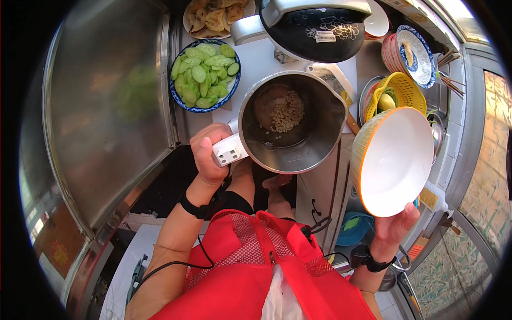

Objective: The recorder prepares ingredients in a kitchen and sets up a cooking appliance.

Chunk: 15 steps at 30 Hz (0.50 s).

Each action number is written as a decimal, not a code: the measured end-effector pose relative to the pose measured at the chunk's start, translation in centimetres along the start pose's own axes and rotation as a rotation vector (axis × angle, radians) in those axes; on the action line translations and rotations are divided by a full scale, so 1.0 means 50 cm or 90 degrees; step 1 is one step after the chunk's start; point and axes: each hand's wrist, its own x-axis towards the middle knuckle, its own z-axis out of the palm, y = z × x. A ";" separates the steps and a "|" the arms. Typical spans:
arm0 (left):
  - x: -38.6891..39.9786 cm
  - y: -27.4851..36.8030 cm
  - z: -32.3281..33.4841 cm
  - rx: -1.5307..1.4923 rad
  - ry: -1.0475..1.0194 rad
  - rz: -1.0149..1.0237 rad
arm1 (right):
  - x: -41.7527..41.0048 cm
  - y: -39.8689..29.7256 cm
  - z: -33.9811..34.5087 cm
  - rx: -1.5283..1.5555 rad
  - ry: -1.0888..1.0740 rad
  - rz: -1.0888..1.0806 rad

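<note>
My left hand (209, 154) grips the white handle (231, 150) of a stainless-steel jug (294, 162), which looks like the jug of a soy milk maker. Pale beans (287, 112) lie in a heap at the bottom of the jug, with a little liquid around them. To the right of the jug, my right hand (394, 231) holds a bowl (396, 162) tilted on its side. The bowl is white inside, with an orange rim and a patterned outside. My thumb is at its lower rim, and the other fingers are mostly hidden behind it.
Beyond the jug stands a black and silver appliance head (316, 34). Sliced green vegetable fills a blue-rimmed bowl (174, 90), near a plate of browned food (216, 20). A cleaver (338, 80), a yellow basket (414, 94) and stacked bowls (426, 60) are at right. A steel panel (108, 100) rises at left.
</note>
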 end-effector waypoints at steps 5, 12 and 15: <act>0.015 -0.008 0.005 -0.020 0.053 -0.018 | 0.005 0.000 0.007 0.007 -0.024 0.007; 0.026 -0.004 0.003 -0.053 0.033 -0.050 | 0.009 0.002 -0.017 0.026 0.018 -0.020; 0.026 -0.003 -0.003 -0.041 0.003 -0.056 | 0.018 0.004 -0.003 0.043 -0.015 -0.004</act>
